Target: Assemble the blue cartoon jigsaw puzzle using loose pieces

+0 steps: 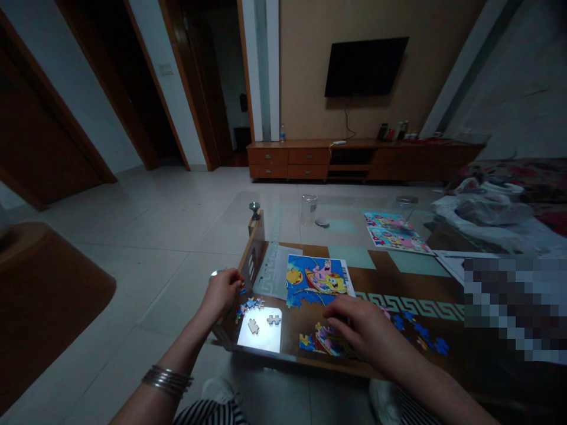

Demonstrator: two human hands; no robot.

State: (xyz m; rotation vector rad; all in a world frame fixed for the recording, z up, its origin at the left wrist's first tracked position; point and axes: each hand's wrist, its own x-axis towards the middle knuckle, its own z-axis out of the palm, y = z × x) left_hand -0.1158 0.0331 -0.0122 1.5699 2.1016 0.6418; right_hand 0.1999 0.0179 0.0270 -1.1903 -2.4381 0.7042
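Observation:
My left hand (225, 287) is at the table's left end, fingers closed in a pinch on a small coloured puzzle piece (242, 287), mostly hidden by the fingertips. Below it lies a pile of puzzle pieces (251, 304). My right hand (354, 321) is over a partly joined puzzle section (325, 340), thumb and fingers bent and slightly apart, with no piece visible between them; the palm hides part of the section. A cartoon picture sheet (316, 274) lies beyond, with joined blue pieces (305, 298) along its near edge. Two grey-backed pieces (253, 326) rest on a bright white square (270, 339).
Loose blue pieces (440, 345) lie right of my right hand. A glass jar (309, 209), a lid (322, 222), a second jar (405, 209) and cartoon sheets (398, 236) stand or lie farther back. Plastic bags (487, 212) sit at the right. A wooden panel (252, 251) rises along the left end.

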